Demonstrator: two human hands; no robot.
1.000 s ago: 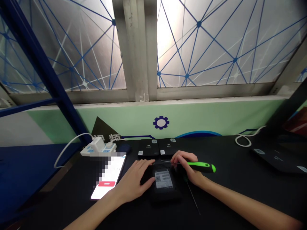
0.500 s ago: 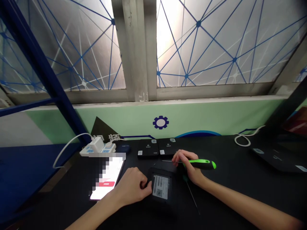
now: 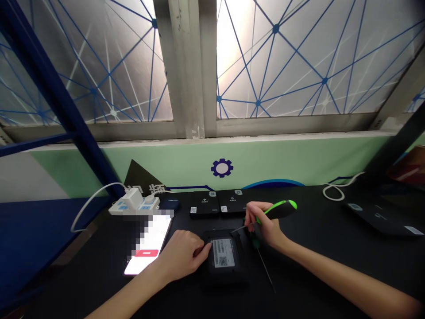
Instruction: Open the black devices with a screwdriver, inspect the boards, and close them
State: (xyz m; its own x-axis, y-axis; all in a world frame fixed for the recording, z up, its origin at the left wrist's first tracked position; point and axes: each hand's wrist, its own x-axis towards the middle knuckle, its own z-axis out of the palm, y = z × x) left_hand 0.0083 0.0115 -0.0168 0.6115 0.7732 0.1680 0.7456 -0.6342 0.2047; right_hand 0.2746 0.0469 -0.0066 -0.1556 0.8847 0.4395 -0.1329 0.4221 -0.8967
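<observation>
A flat black set-top-box-like device with a white label lies on the dark table in front of me. My left hand is at its left edge, fingers curled and thumb against the side near the label. In my right hand is a green-and-black screwdriver, gripped pen-like near the shaft. Its shaft slants down to the left, with the tip at the device's upper right corner. Partly beneath my right hand, a second screwdriver lies on the table; its dark handle is mostly hidden.
Left of my left hand lies a lit phone, partly pixelated. Behind it are a power strip with a white charger and cable. Two black boxes stand along the wall. At the right are another black device and a white cable.
The held screwdriver has tilted, its handle end rising and its tip coming down onto the device's upper right corner. My left hand stays at the device's left side.
</observation>
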